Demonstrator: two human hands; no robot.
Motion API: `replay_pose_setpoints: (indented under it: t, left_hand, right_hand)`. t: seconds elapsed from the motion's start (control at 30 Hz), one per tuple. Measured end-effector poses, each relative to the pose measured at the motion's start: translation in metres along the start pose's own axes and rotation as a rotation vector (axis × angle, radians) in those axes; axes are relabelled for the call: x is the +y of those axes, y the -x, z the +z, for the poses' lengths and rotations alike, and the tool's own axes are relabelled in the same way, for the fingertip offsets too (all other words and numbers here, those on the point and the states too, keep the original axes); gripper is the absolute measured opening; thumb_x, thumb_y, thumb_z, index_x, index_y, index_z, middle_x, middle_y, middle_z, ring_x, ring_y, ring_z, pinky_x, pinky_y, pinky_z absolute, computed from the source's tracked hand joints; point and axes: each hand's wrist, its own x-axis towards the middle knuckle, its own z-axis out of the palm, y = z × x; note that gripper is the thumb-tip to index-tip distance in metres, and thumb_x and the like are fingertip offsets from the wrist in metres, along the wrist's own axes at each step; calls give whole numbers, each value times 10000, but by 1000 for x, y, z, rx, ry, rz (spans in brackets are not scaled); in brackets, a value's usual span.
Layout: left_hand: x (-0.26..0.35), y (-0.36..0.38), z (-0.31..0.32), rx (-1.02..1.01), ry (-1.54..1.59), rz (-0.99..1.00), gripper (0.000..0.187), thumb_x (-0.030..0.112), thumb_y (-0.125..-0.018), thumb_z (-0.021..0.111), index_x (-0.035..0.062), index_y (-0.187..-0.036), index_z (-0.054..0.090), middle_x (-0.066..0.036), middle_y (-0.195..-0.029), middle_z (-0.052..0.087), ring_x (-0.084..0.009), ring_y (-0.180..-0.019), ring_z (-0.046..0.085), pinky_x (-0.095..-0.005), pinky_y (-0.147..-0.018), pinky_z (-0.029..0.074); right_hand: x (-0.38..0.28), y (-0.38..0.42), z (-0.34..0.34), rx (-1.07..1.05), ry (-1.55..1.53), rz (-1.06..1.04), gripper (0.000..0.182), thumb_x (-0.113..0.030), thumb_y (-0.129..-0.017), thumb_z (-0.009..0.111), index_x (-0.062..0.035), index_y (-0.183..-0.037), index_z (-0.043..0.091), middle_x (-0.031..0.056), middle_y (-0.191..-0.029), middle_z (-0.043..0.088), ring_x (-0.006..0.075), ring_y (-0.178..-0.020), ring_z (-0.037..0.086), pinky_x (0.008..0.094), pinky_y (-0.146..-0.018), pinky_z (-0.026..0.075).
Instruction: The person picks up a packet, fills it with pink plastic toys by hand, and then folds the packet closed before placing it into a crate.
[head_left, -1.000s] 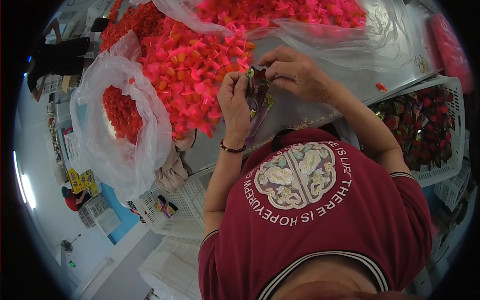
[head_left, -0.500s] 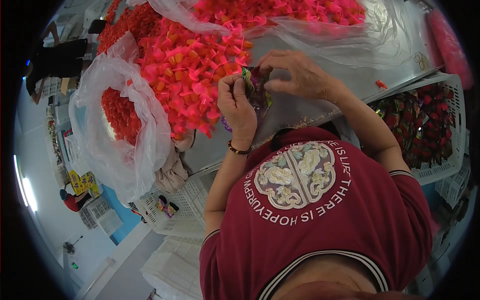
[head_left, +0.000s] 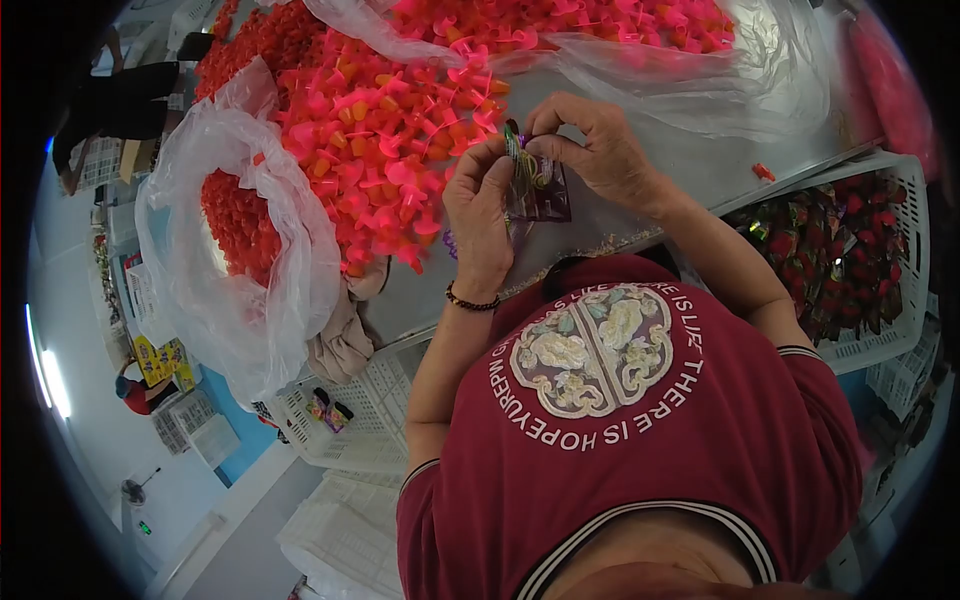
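A small shiny plastic packet [head_left: 545,195], dark and see-through with green and yellow print, hangs between my two hands above the metal table [head_left: 640,215]. My left hand [head_left: 480,215] is closed, its thumb and fingers pinching the packet's left edge. Thumb and forefinger of my right hand [head_left: 605,150] pinch the packet near its top. What is inside the packet is too small to make out. Beside my left hand spreads a large heap of pink and orange plastic pieces [head_left: 370,150]. Something purple [head_left: 449,243] lies by my left wrist, partly hidden.
A clear plastic bag [head_left: 310,290] of red pieces stands at the left. Clear sheeting [head_left: 690,90] lies at the back. At the right, a white crate [head_left: 915,240] holds many dark and red packets. One red piece [head_left: 763,172] lies near the table edge. Another person [head_left: 120,105] is far left.
The packet has turned and moved slightly right, showing more of its printed face. My right hand has shifted from beside it to a pinch near its top; the left hand keeps its pinch.
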Motion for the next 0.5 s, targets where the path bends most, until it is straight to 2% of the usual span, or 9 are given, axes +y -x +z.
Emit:
replay_pose_setpoints:
  t: [0.07, 0.2, 0.3, 0.37, 0.5]
  left_hand:
    - [-2, -1, -2, -92, 108, -99, 180, 71, -930, 568, 3, -1095, 585, -29, -955, 626, -80, -844, 586, -219, -750, 477]
    - [4, -1, 4, -112, 189, -197, 143, 53, -925, 565, 9, -1059, 592, -20, -911, 632, -73, -793, 591, -209, -717, 486]
    - [-2, -1, 0, -138, 180, -177, 100, 47, -929, 553, 12, -1017, 584, -18, -901, 623, -69, -784, 584, -212, -716, 486]
    - [-6, 2, 2, -103, 172, -82, 67, 57, -950, 513, 17, -986, 553, -48, -921, 633, -98, -800, 614, -249, -737, 513]
    - [-6, 6, 4, -50, 74, 11, 58, 53, -949, 510, 18, -984, 539, -43, -906, 625, -91, -796, 608, -247, -734, 515]
  right_hand:
    - [1, 2, -1, -7, -91, 110, 109, -39, -809, 690, -7, -875, 610, 28, -871, 639, 99, -768, 579, 252, -697, 471]
    - [-1, 5, -4, -46, -110, 110, 100, -38, -814, 687, -10, -872, 611, 25, -875, 633, 88, -778, 572, 242, -705, 463]
    - [3, 7, -4, -41, -126, 138, 106, -38, -819, 684, -10, -886, 606, 29, -881, 631, 82, -791, 568, 238, -713, 464]
    - [8, 9, -3, -12, -231, 266, 118, -12, -815, 680, -8, -897, 595, 19, -893, 618, 74, -802, 557, 233, -723, 465]
    - [13, 6, -2, -3, -351, 314, 150, 15, -822, 648, 6, -962, 595, 16, -910, 602, 74, -815, 551, 231, -740, 467]
